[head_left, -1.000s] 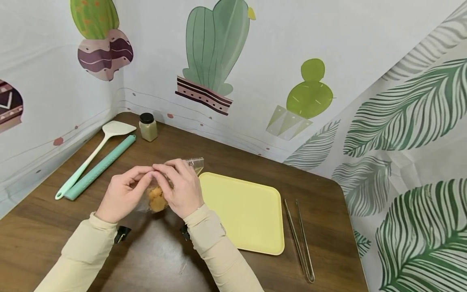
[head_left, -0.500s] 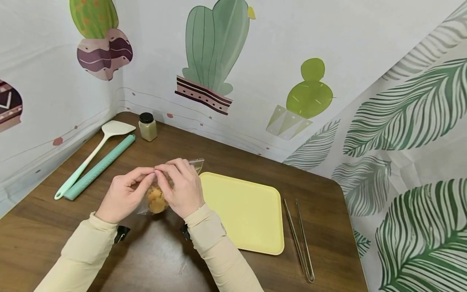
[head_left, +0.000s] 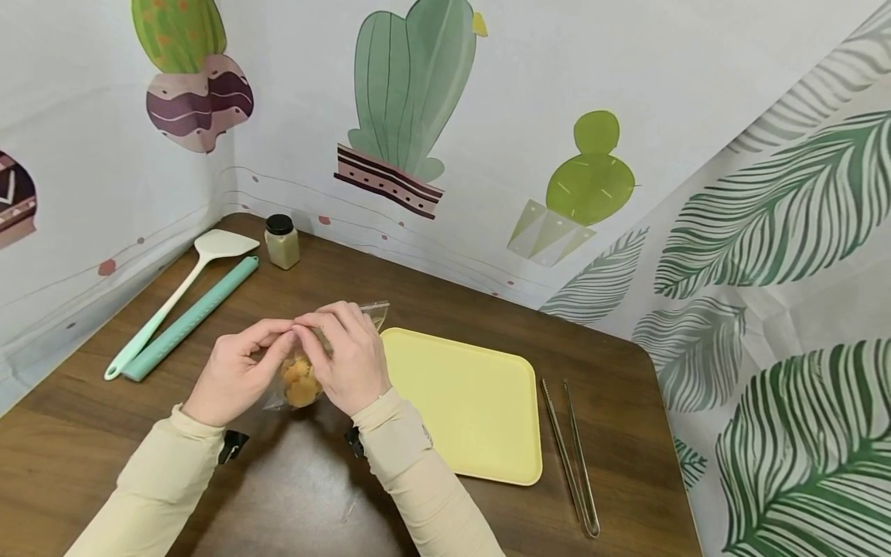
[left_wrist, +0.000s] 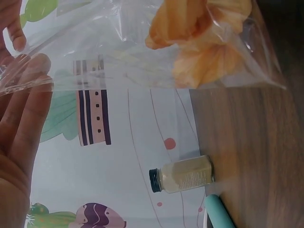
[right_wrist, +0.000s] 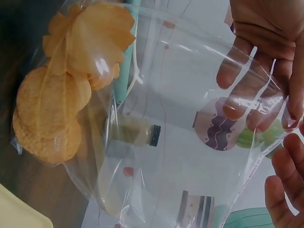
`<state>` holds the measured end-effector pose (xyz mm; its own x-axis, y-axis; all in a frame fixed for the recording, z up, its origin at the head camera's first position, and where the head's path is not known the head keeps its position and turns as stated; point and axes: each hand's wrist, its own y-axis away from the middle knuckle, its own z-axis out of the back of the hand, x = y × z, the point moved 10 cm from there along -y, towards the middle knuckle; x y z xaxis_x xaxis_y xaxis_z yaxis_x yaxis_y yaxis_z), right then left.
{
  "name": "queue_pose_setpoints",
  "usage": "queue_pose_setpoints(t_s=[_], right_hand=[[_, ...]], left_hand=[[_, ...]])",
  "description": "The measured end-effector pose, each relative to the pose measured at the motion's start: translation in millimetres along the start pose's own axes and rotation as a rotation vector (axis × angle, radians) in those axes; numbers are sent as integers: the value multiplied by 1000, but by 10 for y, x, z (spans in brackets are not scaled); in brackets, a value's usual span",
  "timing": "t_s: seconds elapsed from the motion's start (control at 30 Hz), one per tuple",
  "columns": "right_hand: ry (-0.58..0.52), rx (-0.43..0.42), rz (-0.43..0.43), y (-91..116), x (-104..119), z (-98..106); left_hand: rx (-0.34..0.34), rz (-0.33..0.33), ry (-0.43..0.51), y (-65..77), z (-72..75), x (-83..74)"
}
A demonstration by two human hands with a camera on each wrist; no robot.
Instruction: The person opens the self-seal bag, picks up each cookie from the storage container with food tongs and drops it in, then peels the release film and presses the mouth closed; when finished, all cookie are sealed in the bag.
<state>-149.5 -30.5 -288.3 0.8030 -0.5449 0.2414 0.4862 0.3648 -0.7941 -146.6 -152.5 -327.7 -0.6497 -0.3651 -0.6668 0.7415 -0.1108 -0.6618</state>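
Both hands meet over the table at the top edge of a clear plastic zip bag. Thin orange-yellow chips, some with scalloped edges, lie at the bag's bottom. My left hand pinches the edge between thumb and fingertips. Beside it, my right hand pinches the same edge, the two hands' fingertips almost touching. In the right wrist view a printed strip runs along that edge, and the bag hangs with the chips lowest. Whether the edge is parted between the fingertips cannot be told.
A yellow tray lies right of the hands, with metal tongs beyond it. At the left are a pale spatula and a teal stick-shaped thing. A black-capped jar stands by the wall.
Both hands have stayed nearly in place at the bag's top edge; only the fingertips and the bag have shifted very slightly.
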Motion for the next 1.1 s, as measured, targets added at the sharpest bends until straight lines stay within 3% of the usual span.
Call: queue_pose_setpoints(t_s=[0.27, 0.47, 0.67, 0.83, 1.1], right_hand=[[-76, -4, -20, -18, -34, 19], [-265, -49, -116, 4, -167, 68], [-386, -117, -206, 57, -314, 140], [-454, -194, -272, 76, -410, 240], [-493, -246, -402, 5, -366, 522]], left_hand=[[1, 13, 38, -12, -5, -9], [-16, 35, 13, -5, 30, 12], [-19, 49, 60, 19, 45, 59], [-10, 93, 76, 29, 46, 105], [-57, 79, 57, 15, 83, 54]])
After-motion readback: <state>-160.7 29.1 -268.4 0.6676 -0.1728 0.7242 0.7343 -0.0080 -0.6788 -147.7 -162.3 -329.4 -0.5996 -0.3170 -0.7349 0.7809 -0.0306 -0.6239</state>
